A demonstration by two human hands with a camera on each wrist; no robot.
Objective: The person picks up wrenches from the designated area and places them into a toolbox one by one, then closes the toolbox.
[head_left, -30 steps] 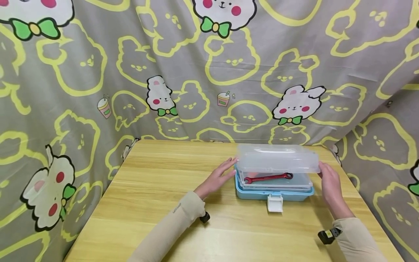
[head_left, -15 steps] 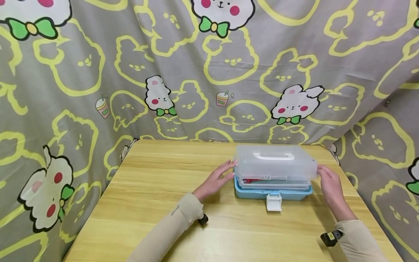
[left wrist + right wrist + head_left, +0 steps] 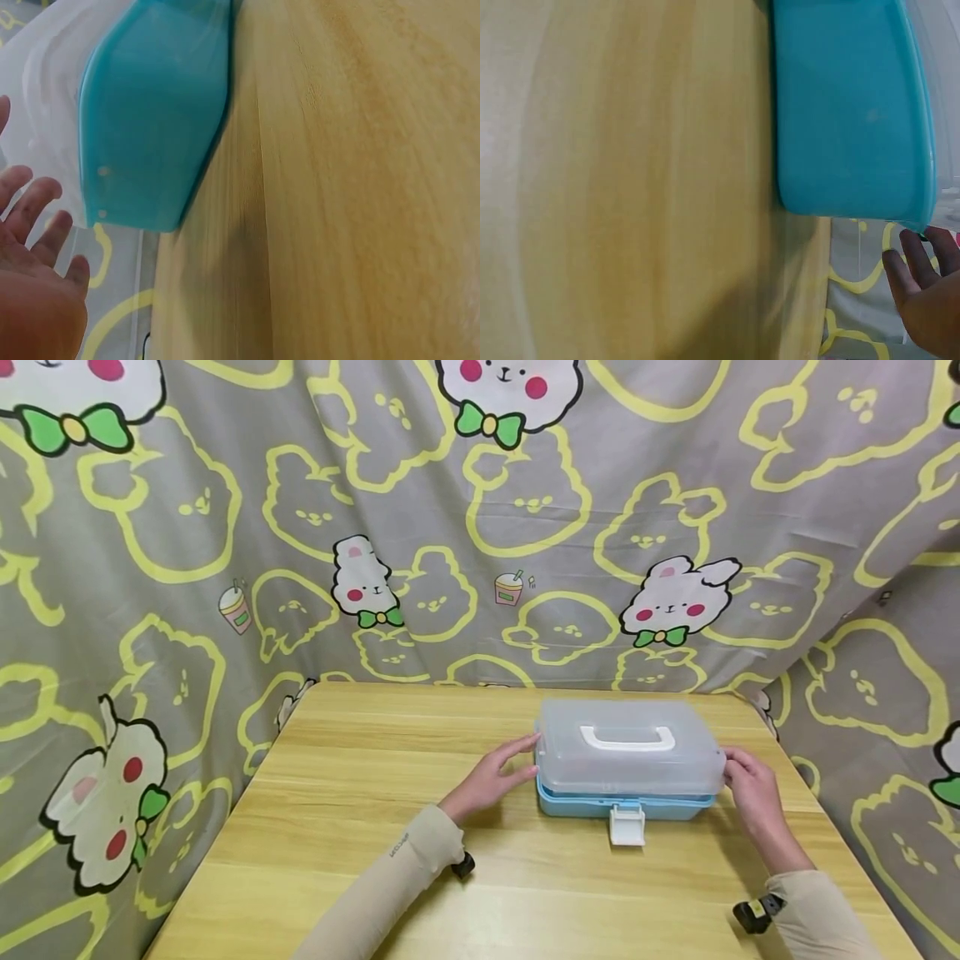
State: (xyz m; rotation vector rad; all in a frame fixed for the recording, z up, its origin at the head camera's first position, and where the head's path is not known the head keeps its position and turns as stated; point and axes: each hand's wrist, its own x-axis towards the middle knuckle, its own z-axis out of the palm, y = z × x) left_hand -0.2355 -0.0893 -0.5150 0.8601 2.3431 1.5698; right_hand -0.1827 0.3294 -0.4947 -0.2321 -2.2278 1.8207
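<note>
A toolbox with a light blue base (image 3: pixel 577 808) stands at the right of the table in the head view. Its frosted lid (image 3: pixel 630 768) lies lowered over the base and carries a white handle (image 3: pixel 628 740). At the front a white latch (image 3: pixel 627 827) hangs down, unfastened. My left hand (image 3: pixel 491 778) is at the box's left end, fingers spread and mostly straight; in the left wrist view its fingers (image 3: pixel 34 202) lie beside the lid. My right hand (image 3: pixel 753 785) touches the lid's right end with loosely bent fingers (image 3: pixel 900 277). The box's contents are hidden.
The wooden table (image 3: pixel 360 777) extends to the left and in front of the box. A grey patterned curtain (image 3: pixel 450 527) hangs behind the table and along both sides. A small black camera (image 3: pixel 753 914) is worn at the right wrist.
The lid has come down over the base, covering the red wrench and the clear tray seen earlier. My right hand has lowered slightly with it; my left hand has barely moved.
</note>
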